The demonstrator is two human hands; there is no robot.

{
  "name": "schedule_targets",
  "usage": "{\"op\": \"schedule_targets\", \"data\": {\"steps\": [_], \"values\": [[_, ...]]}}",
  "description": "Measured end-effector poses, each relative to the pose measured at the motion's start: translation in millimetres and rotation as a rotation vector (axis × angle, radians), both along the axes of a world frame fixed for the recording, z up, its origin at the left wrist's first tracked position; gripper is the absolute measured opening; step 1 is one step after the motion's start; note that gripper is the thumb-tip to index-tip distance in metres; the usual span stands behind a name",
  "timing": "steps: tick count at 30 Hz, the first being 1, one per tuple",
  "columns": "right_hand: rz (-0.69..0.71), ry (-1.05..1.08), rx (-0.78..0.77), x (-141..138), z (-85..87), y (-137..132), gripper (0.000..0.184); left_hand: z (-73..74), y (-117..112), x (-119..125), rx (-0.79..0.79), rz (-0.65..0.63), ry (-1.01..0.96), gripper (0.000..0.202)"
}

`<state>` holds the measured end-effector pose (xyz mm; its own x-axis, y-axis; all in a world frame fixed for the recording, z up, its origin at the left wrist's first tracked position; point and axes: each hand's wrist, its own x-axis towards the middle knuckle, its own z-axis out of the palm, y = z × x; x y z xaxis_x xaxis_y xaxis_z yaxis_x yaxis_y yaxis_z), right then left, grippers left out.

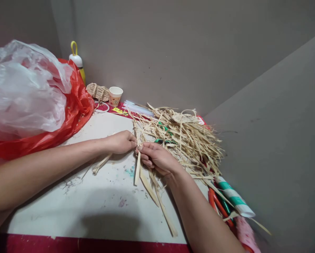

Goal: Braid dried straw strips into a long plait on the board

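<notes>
Near the middle of the white board, my left hand [121, 142] and my right hand [158, 157] meet at their fingertips, both closed in a pinch. Between them is a bundle of dried straw strips [137, 168], pale and flat, with loose ends hanging toward me. A thin twisted length of straw runs from my fingers toward the back. Some of the grip is hidden behind my fingers. A large heap of straw [196, 137] lies just beyond my right hand. A few more straw strips [101, 164] lie under my left wrist.
White and red plastic bags [28, 88] bulge at the left. Along the back wall stand a yellow-white bottle [76, 60], a woven straw piece [97, 92] and a paper cup [115, 96]. A green-striped roll [235, 196] and orange-handled tool [220, 203] lie by my right forearm.
</notes>
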<state>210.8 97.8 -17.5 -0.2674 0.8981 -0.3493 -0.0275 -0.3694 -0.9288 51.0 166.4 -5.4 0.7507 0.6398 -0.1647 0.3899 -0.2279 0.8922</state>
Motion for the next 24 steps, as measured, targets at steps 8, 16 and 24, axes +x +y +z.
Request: {"op": "schedule_targets", "data": {"steps": [8,16,24], "values": [[-0.006,-0.614,0.348,-7,4.2,-5,0.027,-3.8,-3,4,-0.118,0.057,0.035,0.019],[0.008,-0.758,0.489,-9,5.4,-7,0.021,-7.2,-9,6,-0.255,0.187,-0.021,0.017],[-0.06,-0.68,0.361,-3,10.9,-8,0.03,-5.5,-9,5,-0.141,0.176,-0.039,0.021]]}}
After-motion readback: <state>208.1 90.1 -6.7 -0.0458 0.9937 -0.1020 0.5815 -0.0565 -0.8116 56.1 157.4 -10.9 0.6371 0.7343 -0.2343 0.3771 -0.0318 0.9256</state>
